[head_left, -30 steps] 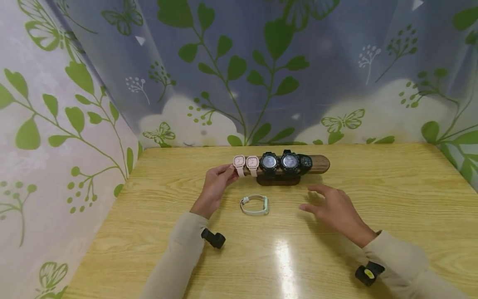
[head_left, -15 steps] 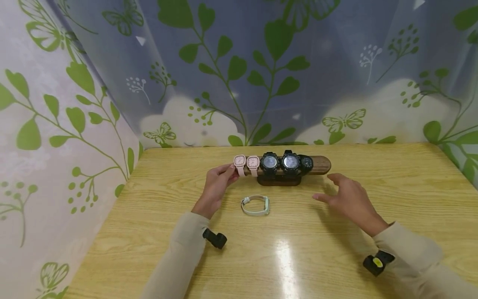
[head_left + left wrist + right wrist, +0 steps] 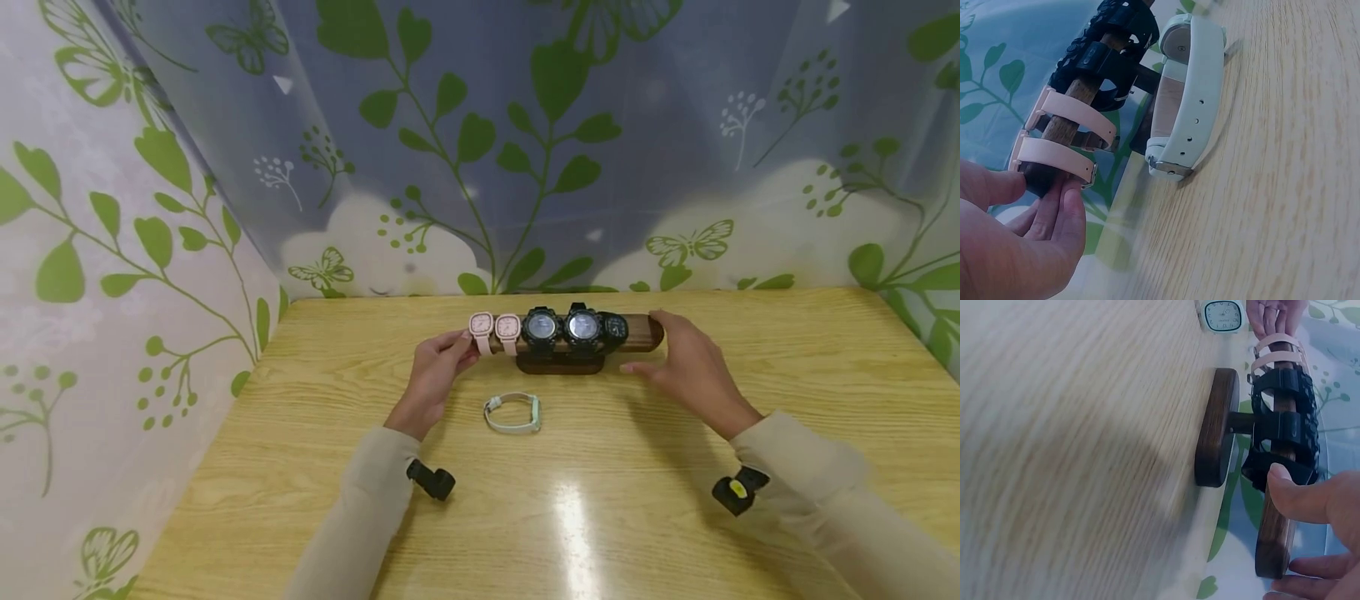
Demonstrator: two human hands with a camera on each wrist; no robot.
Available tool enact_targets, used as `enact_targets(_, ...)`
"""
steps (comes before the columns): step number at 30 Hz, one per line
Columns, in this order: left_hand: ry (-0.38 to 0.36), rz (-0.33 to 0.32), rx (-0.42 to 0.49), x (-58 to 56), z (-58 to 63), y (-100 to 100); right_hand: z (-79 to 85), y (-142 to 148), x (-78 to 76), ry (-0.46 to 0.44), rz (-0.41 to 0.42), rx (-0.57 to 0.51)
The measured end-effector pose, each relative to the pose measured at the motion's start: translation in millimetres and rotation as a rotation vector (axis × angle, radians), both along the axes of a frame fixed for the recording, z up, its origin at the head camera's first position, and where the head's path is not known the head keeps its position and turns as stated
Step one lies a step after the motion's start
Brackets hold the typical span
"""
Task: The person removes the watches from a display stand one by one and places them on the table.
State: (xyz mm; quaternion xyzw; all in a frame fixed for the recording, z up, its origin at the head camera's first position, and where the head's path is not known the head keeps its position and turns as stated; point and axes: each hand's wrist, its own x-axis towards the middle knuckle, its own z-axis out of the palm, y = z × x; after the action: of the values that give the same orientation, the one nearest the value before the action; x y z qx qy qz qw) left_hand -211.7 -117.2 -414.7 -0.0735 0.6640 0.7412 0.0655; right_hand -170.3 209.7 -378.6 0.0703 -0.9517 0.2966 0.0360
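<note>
A dark wooden watch stand (image 3: 643,332) stands at the back of the table, its bar raised over a base (image 3: 558,363). From left to right it carries two pink watches (image 3: 507,327), then two round black watches (image 3: 542,326) and a smaller black one (image 3: 615,330). My left hand (image 3: 432,375) grips the bar's left end, thumb on one side and fingers on the other in the left wrist view. My right hand (image 3: 696,367) is at the bar's right end, index finger touching it and thumb spread. A mint-green watch (image 3: 1200,94) lies buckled on its side, in front of the stand.
The light wooden table (image 3: 337,500) runs back to a curtain (image 3: 420,192) printed with leaves and butterflies. Another patterned sheet (image 3: 112,333) hangs along the left side. Each sleeve carries a small black wrist camera (image 3: 432,481).
My right hand first moves right, away from the front of the stand, then forward to the bar's right end. My left hand, the stand and the watches stay where they were.
</note>
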Motion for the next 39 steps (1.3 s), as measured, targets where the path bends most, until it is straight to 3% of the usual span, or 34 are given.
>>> enact_targets(7,-0.008,-0.004,0.012,0.0,0.0,-0.8,0.3,-13.2,-4.6,0.073,0.058,0.006)
enact_targets(20,0.003,-0.006,0.006,-0.4,-1.7,-1.3,-12.5,-31.7,-16.7,0.286,0.139,0.112)
enact_targets(39,0.001,0.009,0.008,-0.6,-1.2,-0.8,-17.1,-34.3,-20.1,0.328,0.135,0.072)
